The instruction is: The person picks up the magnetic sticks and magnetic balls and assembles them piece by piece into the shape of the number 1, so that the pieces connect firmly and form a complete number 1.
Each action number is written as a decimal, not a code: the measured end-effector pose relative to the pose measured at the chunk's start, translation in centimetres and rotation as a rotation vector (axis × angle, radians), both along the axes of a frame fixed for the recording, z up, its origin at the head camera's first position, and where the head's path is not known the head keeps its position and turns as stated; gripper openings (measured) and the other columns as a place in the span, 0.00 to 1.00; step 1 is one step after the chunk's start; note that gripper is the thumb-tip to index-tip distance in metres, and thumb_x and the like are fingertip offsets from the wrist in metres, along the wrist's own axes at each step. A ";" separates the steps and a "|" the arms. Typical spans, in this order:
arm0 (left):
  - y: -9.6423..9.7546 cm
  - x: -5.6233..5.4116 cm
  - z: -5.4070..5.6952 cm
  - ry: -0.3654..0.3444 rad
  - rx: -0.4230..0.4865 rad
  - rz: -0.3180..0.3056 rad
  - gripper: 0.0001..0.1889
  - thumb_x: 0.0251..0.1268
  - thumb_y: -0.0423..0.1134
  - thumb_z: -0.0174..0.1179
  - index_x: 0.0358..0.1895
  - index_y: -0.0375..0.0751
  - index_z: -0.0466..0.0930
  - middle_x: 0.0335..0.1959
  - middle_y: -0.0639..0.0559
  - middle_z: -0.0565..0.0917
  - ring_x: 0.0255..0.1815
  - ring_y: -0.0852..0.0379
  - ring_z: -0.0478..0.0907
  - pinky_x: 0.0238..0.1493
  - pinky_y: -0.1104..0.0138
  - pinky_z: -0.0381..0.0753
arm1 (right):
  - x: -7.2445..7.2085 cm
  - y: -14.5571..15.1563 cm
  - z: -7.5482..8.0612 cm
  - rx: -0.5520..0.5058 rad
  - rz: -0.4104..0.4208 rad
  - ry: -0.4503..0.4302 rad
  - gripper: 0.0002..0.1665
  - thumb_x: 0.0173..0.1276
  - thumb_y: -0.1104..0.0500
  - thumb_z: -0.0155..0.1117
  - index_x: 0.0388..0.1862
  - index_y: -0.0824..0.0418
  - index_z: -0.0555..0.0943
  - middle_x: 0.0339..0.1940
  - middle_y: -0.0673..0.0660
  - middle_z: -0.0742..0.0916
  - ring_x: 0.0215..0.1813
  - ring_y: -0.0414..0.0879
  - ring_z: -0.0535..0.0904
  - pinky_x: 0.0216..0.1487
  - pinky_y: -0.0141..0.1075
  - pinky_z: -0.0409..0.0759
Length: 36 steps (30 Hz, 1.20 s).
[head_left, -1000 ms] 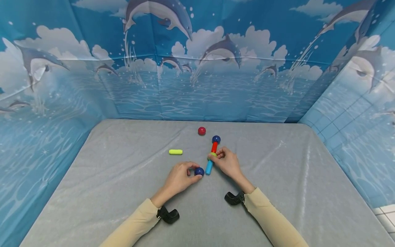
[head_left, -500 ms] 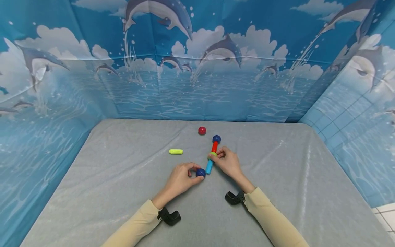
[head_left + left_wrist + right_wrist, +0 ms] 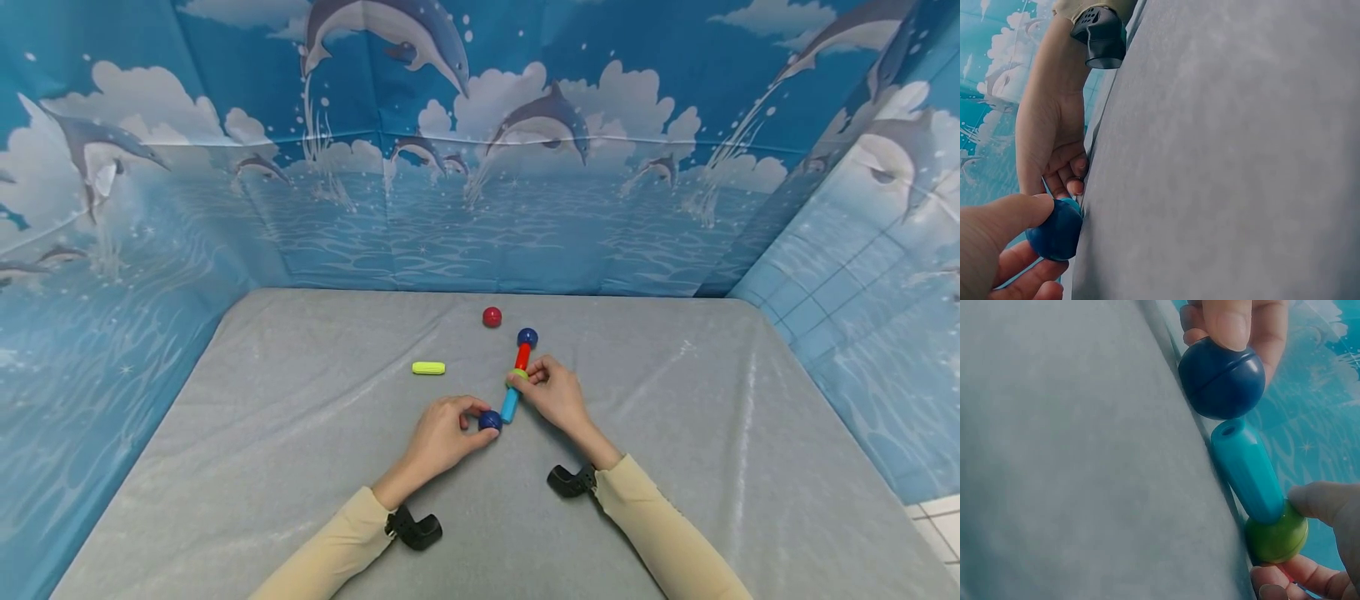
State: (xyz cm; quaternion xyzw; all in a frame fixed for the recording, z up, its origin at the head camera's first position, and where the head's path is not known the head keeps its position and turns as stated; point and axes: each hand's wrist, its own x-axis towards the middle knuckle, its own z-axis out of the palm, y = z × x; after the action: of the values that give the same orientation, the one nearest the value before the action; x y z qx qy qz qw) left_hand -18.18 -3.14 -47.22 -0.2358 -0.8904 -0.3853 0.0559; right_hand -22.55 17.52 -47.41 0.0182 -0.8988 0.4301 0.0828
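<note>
Thumb and fingers of my left hand (image 3: 442, 433) pinch a dark blue ball (image 3: 490, 421), which has a fine seam. My right hand (image 3: 557, 396) pinches a green ball (image 3: 1277, 534) between thumb and fingers. From that green ball a light blue rod (image 3: 510, 405) points toward me, and a red rod (image 3: 522, 357) points away. A second dark blue ball (image 3: 528, 337) caps the red rod's far end. In the right wrist view the light blue rod's free end shows a small hole, close beside the left hand's ball; whether they touch I cannot tell.
A red ball (image 3: 492, 317) lies near the far edge of the grey-covered table (image 3: 300, 433). Left of the joined pieces is a yellow-green rod (image 3: 428, 368). A dolphin-print curtain (image 3: 480, 208) hangs behind and along the sides.
My left hand has moved slightly to the right with the dark blue ball, nearer the light blue rod's free end. My right hand keeps its hold on the green ball, nearly still.
</note>
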 end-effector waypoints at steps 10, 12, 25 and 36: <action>0.3 0.2 -0.1 0.018 -0.025 0.024 0.15 0.52 0.48 0.71 0.41 0.46 0.85 0.32 0.60 0.83 0.26 0.64 0.70 0.30 0.70 0.68 | 0.0 0.1 0.1 -0.005 0.008 0.009 0.19 0.58 0.48 0.71 0.30 0.61 0.76 0.23 0.53 0.80 0.25 0.46 0.72 0.28 0.37 0.68; 0.3 0.2 -0.1 0.026 -0.029 0.026 0.15 0.52 0.48 0.72 0.41 0.46 0.85 0.32 0.60 0.83 0.26 0.64 0.70 0.30 0.70 0.67 | 0.1 0.1 0.1 -0.007 0.008 0.008 0.19 0.58 0.48 0.71 0.31 0.61 0.76 0.23 0.53 0.80 0.25 0.46 0.72 0.28 0.37 0.68; 0.7 0.6 -0.3 0.070 -0.062 0.064 0.16 0.49 0.51 0.72 0.39 0.48 0.85 0.30 0.62 0.84 0.24 0.67 0.68 0.27 0.71 0.66 | 0.1 0.2 0.0 -0.011 0.014 0.015 0.20 0.58 0.48 0.72 0.31 0.61 0.76 0.23 0.53 0.80 0.24 0.45 0.72 0.27 0.37 0.67; 1.0 0.9 -0.5 0.092 -0.060 0.083 0.16 0.49 0.53 0.72 0.37 0.49 0.84 0.30 0.61 0.84 0.24 0.68 0.69 0.27 0.72 0.67 | 0.1 0.1 -0.1 -0.010 0.009 0.013 0.19 0.59 0.47 0.71 0.31 0.61 0.76 0.23 0.53 0.80 0.24 0.46 0.72 0.27 0.37 0.67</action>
State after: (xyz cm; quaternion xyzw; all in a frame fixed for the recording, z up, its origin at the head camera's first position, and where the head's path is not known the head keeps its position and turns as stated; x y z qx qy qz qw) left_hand -17.24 -2.16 -47.77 -0.2176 -0.9072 -0.3443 0.1057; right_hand -22.41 17.64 -47.51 0.0247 -0.8960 0.4347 0.0870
